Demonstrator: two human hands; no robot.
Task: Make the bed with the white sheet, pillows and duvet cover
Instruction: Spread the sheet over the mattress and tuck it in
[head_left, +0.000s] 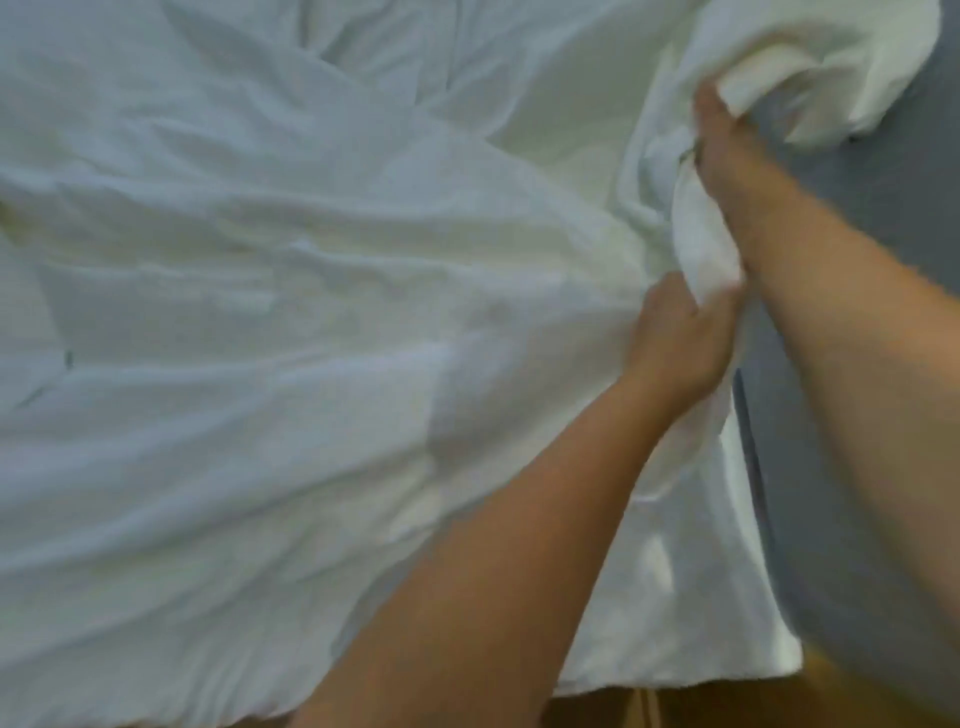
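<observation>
With the left hand (675, 338) and the right hand (727, 140) both curling their fingers (670, 299) round a bunched edge of the rumpled white sheet (260, 260), pull evenly outward so the cloth beyond the fingers flattens over the grey mattress (857, 208).

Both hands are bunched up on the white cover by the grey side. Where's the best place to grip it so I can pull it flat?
Judging by the folds, grip the white cover along its free edge beside the grey surface, coming from that side. The left hand and right hand already hold it there; a wider-spaced grip would probably pull the creases flatter.
</observation>
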